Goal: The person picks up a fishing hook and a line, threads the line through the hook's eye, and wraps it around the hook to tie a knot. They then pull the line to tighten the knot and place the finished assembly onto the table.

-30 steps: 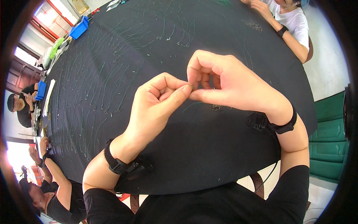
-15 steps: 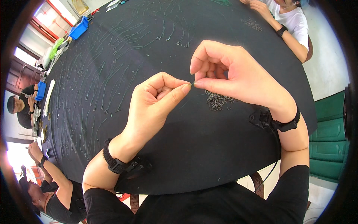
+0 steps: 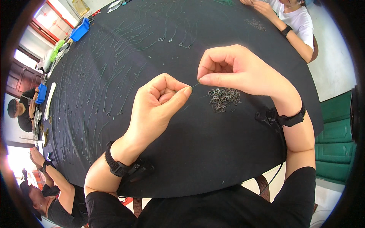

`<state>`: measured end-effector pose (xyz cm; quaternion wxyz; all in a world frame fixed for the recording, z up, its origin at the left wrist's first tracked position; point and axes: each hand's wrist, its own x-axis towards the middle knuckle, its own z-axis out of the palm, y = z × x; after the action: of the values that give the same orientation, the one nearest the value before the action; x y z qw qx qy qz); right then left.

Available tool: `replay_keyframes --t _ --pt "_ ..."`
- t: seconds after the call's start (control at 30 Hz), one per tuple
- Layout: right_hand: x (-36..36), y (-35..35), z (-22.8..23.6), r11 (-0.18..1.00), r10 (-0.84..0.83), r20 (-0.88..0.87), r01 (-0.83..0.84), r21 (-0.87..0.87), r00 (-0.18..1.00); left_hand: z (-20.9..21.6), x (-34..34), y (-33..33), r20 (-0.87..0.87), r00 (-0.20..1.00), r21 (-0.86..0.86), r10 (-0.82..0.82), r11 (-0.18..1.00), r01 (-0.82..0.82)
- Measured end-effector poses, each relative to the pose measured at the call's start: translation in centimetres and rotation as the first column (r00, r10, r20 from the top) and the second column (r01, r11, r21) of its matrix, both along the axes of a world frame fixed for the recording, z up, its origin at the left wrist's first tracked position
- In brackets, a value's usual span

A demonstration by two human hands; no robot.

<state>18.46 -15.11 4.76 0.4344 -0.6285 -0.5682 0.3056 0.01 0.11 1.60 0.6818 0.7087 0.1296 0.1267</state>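
Above the near middle of the round black surface (image 3: 114,159), both hands are raised with a very fine thread (image 3: 195,85) stretched between them. The left hand (image 3: 159,102) is curled almost into a fist, thumb pressed against the side of the forefinger, and that grip is pinched on the near end of the thread. The right hand (image 3: 235,72) holds the far end between thumb tip and forefinger tip, the other fingers arched loosely above; this grip is also pressed together, with no gap showing. Whether a hook hangs on the thread is too small to tell.

Just below the right hand, on the surface, lies a small heap of dark metal hooks (image 3: 223,98). Spread over the left and far part of the surface are many finished lines (image 3: 114,76), laid in rows.

The step in hand looks like tying or tightening thread, probably to a hook. By my judgement the next move calls for steady tension and a very small, exact pull, since the thread is thin and easily slips from the fingertips.

At the far right, another person's arm (image 3: 292,34) rests on the surface; blue trays (image 3: 80,30) stand at the far left rim.
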Motion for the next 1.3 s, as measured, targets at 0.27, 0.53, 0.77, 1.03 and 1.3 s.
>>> replay_keyframes --t 0.27,0.53,0.77,1.03,1.3 --pt "-1.3 1.2 -2.0 0.994 -0.034 -0.289 0.003 -0.108 0.957 0.4 -0.2 0.2 0.069 0.997 -0.162 0.017 0.987 -0.006" --pt "-4.2 2.0 -3.8 0.996 -0.062 -0.523 0.086 0.022 0.85 -0.1 0.1 0.9 0.098 0.984 -0.194 0.148 0.973 -0.127" --pt "-4.3 1.4 -3.0 0.966 -0.185 -0.19 0.214 0.146 0.964 -0.3 0.4 1.4 0.188 0.964 -0.05 0.19 0.982 -0.184" --pt "-3.8 1.0 -2.0 0.909 -0.288 0.239 0.186 0.372 0.927 0.1 0.3 1.0 0.211 0.967 0.188 0.144 0.965 -0.184" --pt "-3.1 1.2 -1.5 0.864 -0.298 0.384 0.075 0.499 0.874 0.4 0.2 0.6 0.174 0.979 0.352 0.103 0.922 -0.159"
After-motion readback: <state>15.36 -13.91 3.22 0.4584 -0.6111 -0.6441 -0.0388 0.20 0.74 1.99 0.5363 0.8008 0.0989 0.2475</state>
